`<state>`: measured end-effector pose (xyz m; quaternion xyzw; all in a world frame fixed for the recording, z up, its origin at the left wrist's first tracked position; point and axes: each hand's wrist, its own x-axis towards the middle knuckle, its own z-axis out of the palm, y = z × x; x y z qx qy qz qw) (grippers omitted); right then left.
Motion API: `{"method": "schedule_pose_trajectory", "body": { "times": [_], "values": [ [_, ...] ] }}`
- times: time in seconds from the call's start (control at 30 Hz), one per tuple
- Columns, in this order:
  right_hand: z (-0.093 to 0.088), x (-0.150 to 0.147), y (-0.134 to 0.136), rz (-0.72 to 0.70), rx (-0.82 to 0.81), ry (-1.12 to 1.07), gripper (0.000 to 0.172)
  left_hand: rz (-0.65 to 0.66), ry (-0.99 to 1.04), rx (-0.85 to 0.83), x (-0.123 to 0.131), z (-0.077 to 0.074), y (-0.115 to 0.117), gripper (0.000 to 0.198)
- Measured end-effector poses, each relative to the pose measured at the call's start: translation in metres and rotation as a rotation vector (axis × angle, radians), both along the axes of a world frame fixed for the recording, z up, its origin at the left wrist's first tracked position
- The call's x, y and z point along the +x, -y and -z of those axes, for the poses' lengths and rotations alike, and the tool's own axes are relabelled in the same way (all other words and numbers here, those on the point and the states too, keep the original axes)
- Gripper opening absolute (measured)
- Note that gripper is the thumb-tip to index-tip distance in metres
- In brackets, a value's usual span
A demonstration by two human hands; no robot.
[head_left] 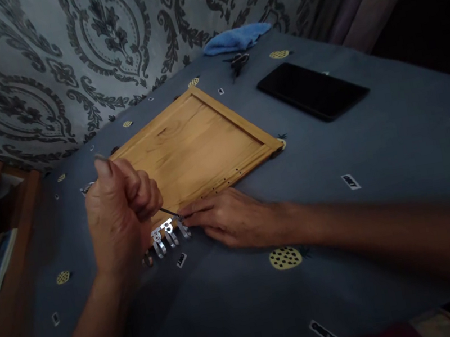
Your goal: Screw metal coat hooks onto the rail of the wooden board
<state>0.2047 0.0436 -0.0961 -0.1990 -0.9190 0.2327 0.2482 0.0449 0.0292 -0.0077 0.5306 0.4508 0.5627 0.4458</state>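
A framed wooden board [202, 132] lies on the patterned cloth, with a row of small dark holes along its near edge. Silver metal hooks [170, 235] sit side by side at that edge's left end. My left hand [122, 207] is closed in a fist, thumb up, around a screwdriver; the handle is hidden in the palm. Its thin dark shaft [171, 213] slants down to the rightmost hook [184, 229]. My right hand [232, 215] pinches that hook at the shaft's tip, its fingers resting by the board's edge.
A black phone-like slab [310, 89] lies at the right on the blue-grey cloth [402, 152]. Behind it are a small dark object [239, 62] and a blue cloth [236, 38]. A patterned wall covering rises behind. At the left stands a wooden shelf [6, 271] with books or papers.
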Motion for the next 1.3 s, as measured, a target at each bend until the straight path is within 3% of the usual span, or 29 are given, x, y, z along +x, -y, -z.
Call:
{"method": "schedule_pose_trajectory", "body": {
  "times": [0.17,0.23,0.33,0.43,0.7,0.9,1.3],
  "values": [
    [0.001,-0.001,-0.001,-0.007,-0.014,-0.021,0.035,0.181,-0.246,0.014,-0.026,-0.007,0.008,0.015],
    [0.001,-0.001,-0.001,-0.015,-0.025,-0.021,0.035,0.254,-0.504,0.006,-0.037,-0.017,0.012,0.009],
    [0.001,0.0,-0.001,-0.009,-0.03,-0.013,0.036,0.334,-0.793,0.067,-0.047,-0.03,0.016,0.016],
    [0.001,0.001,-0.001,-0.015,-0.032,-0.003,0.035,0.283,-0.895,0.112,-0.051,-0.036,0.018,0.02],
    [0.001,0.001,-0.001,-0.023,-0.054,0.001,0.036,0.132,-1.161,0.237,-0.055,-0.031,0.022,0.022],
    [-0.001,0.001,-0.001,-0.033,-0.054,-0.019,0.036,0.083,-1.229,0.276,-0.053,-0.03,0.021,0.024],
    [-0.001,0.0,-0.001,-0.038,-0.054,-0.01,0.035,0.178,-1.182,0.27,-0.053,-0.038,0.018,0.024]
  ]
}}
